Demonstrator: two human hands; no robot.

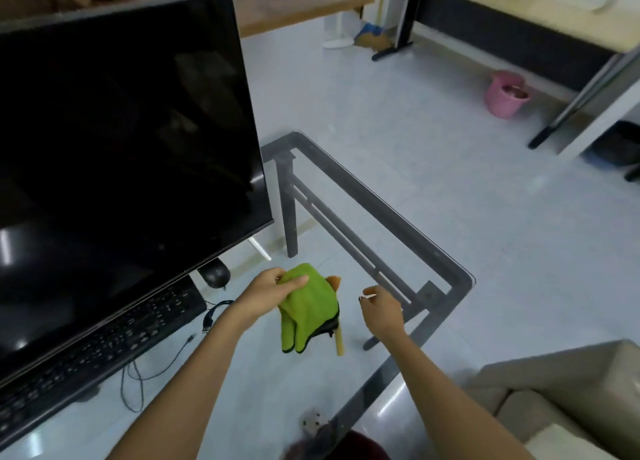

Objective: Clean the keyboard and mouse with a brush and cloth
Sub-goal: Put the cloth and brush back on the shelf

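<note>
A large dark monitor [114, 141] stood on the glass-topped table [408, 217], filling the left of the view. Below its lower edge lay the black keyboard [93, 352], running diagonally, with thin black cables [138, 380] looping beside it. The black mouse [215, 273] sat just past the keyboard's far end, under the monitor's corner. The left hand [266, 293] pinched the top of a green cloth [308, 310], which hung over the table to the right of the keyboard. A wooden-handled brush [340, 342] showed behind the cloth, its bristles and handle end visible; what held it could not be told. The right hand [381, 309] hovered nearby, fingers loosely curled, gripping nothing clear.
</note>
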